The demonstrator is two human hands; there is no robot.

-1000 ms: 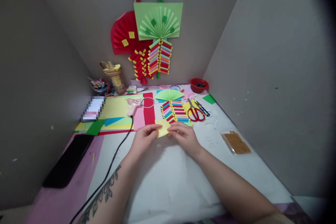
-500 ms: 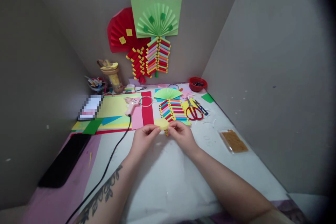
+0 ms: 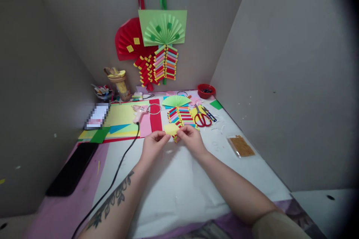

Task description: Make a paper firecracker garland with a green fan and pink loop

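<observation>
Between my two hands is a small piece of yellow paper (image 3: 171, 129), held above the table. My left hand (image 3: 153, 145) pinches its left edge between thumb and fingers. At the right edge, my right hand (image 3: 192, 139) grips it the same way. Just beyond my fingers lies a string of colourful paper rolls (image 3: 183, 115) with yellow ends, partly hidden by the paper and my right hand. A light green folded paper fan (image 3: 176, 101) sits at its far end.
Red-handled scissors (image 3: 202, 119) and thread snips (image 3: 210, 114) lie right of the rolls. To the left are a pink glue gun (image 3: 140, 114) with a black cord, coloured sheets (image 3: 129, 110), a phone (image 3: 97, 116) and a black slab (image 3: 73, 170). A brown packet (image 3: 241, 146) lies at right.
The yellow paper looks flatter and faces me more now. Both hands keep their pinch on it. My view has shifted slightly.
</observation>
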